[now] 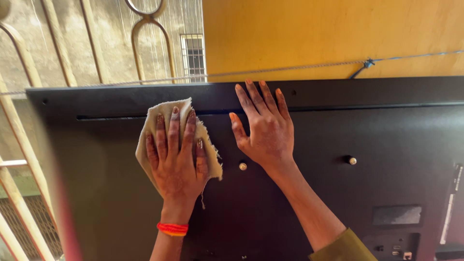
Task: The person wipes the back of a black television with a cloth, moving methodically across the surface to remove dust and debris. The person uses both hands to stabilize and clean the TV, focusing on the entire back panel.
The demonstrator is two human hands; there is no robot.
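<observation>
Left hand (176, 157): flat, fingers spread, pressing a cream cloth (159, 130) against the black panel (121, 193), left of centre. Right hand (265, 128): open and empty, palm flat on the panel at centre, bracing it. Best practice, as judged: keep the cloth fully under the palm, press evenly, and steer round the brass screw (242, 166) just beside its frayed edge. Second screw (352, 160), centre right. Labels: narrow white strip (452, 203) at far right edge; grey rectangular patch (396, 215), lower right. Yellow wall (333, 34), top right.
</observation>
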